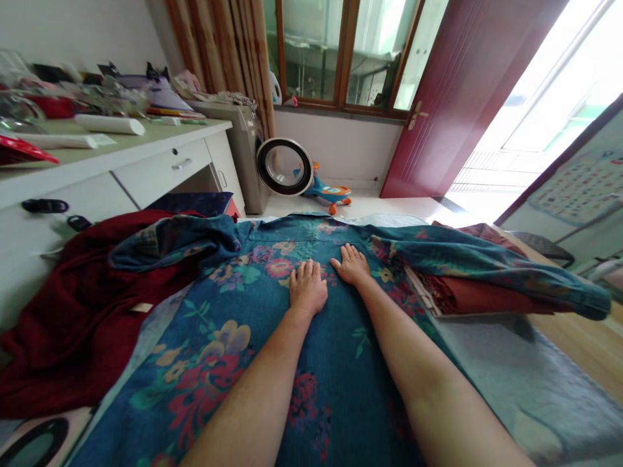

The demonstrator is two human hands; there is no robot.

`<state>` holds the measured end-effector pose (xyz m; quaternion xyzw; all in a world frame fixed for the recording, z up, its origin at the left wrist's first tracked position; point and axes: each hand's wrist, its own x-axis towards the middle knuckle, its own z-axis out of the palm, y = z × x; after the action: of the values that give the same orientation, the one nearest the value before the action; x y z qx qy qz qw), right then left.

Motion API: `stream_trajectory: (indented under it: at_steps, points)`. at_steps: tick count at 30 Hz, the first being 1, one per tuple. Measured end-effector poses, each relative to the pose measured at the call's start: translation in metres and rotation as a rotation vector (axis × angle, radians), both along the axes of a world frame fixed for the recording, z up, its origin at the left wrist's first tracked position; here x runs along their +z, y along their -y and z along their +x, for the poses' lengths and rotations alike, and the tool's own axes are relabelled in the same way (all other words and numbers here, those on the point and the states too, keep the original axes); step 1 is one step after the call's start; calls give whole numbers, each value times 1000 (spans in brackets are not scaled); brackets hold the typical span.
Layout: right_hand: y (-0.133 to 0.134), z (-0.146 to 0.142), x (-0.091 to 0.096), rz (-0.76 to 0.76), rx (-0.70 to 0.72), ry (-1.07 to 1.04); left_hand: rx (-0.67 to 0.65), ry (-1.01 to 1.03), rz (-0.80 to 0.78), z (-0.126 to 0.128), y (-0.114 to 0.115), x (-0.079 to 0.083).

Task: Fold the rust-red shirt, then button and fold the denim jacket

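A teal floral garment (233,305) with long sleeves is spread out in front of me, its collar end away from me. My left hand (307,288) lies flat on its upper middle, fingers stretched out. Just to the right, my right hand (353,264) also rests palm down on the cloth, with the thumb apart from the fingers. The left sleeve (175,241) is bent over a dark red cloth (87,311). The right sleeve (491,259) stretches out across a folded reddish-brown cloth (487,296). Neither hand grips the fabric.
A grey padded cover (525,376) lies beneath the garment, beside a wooden surface (579,337). On the left stands a white desk (160,152) with cluttered items. Beyond are a washing machine with its round door (285,167) open, a blue ride-on toy (326,190) and a red door (452,84).
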<state>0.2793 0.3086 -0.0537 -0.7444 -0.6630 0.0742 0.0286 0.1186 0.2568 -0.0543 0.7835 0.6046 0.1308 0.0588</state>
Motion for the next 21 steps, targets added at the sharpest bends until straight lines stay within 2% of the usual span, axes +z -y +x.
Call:
stream_trajectory:
  at_steps: [6,12,21]
  points:
    - [8,19,-5,69,-132,28,-4,0,4,0,1,1]
    - [36,26,-3,77,-117,45,-1,-5,-9,1,1,2]
    - [81,21,0,56,-110,48,-1,12,16,0,-1,-2]
